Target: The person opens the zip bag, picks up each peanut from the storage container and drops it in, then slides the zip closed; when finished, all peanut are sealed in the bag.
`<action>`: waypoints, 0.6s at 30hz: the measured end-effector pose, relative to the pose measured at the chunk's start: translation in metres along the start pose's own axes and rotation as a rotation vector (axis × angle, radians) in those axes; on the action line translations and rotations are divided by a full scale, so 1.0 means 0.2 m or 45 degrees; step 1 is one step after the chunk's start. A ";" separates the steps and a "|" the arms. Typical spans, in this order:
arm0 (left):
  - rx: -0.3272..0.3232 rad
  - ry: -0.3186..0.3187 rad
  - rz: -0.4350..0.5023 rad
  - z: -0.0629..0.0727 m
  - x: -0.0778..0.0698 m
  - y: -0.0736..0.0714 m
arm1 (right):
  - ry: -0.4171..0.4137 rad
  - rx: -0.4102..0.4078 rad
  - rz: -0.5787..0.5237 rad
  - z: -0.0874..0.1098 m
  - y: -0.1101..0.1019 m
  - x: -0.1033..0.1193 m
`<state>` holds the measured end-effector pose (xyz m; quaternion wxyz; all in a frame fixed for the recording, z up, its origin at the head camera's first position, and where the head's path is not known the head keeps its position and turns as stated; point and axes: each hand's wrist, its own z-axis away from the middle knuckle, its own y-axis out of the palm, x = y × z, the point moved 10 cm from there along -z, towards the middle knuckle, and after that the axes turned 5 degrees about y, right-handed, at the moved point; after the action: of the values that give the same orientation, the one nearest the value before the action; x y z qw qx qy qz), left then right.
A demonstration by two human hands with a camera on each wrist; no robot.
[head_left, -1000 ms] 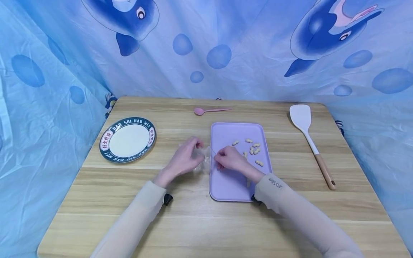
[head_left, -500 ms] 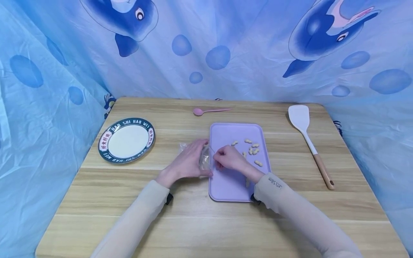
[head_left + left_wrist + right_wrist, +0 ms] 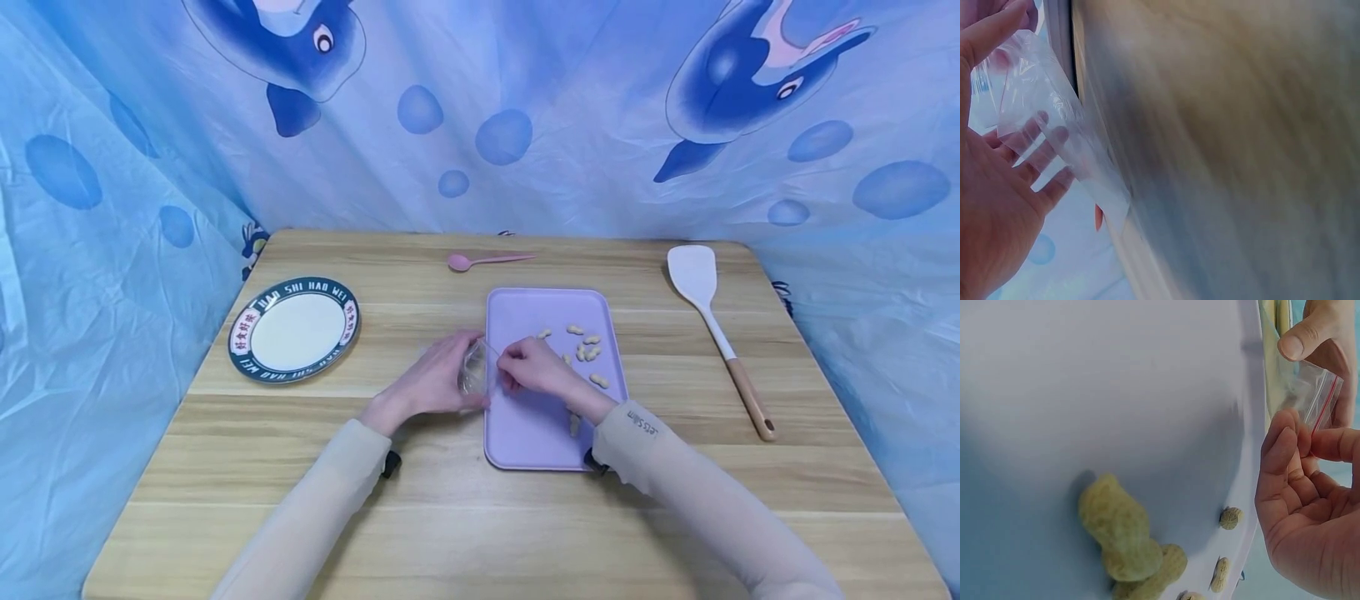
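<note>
A clear zip-lock bag (image 3: 474,373) with a red line along its mouth is at the left edge of the lilac tray (image 3: 525,442). My right hand (image 3: 536,367) pinches the bag's edge between thumb and index finger, seen closely in the right wrist view. On the bag's other side, my left hand (image 3: 431,377) has thumb and fingers spread apart around it. In the left wrist view the bag (image 3: 1047,106) lies in front of the extended left fingers (image 3: 1050,147). Several unshelled peanuts (image 3: 588,352) lie on the tray, some partly covered by the right forearm.
A round plate (image 3: 300,332) with a dark green lettered rim stands at the left. Behind the tray lies a pink spoon (image 3: 491,260). To the right is a white spatula (image 3: 693,275) with a wooden handle. A blue patterned curtain (image 3: 480,167) surrounds the wooden table (image 3: 420,533).
My left fingers have gone from curled close at the bag to spread wide around it. The right hand keeps its pinch in nearly the same place.
</note>
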<state>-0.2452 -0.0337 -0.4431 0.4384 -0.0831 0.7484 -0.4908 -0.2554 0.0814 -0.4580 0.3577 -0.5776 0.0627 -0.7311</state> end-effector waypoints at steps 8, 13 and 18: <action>0.001 -0.029 -0.055 0.01 0.02 -0.01 | -0.005 -0.007 -0.055 0.00 -0.01 -0.04; -0.007 -0.024 -0.050 0.01 0.02 -0.01 | 0.006 -0.007 -0.100 0.01 -0.01 -0.06; -0.017 -0.018 -0.067 0.02 0.01 -0.02 | 0.007 -0.062 -0.110 0.02 -0.10 -0.08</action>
<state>-0.2456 -0.0392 -0.4421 0.4301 -0.1092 0.7461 -0.4965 -0.2599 0.1060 -0.4593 0.3114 -0.5865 0.0564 -0.7456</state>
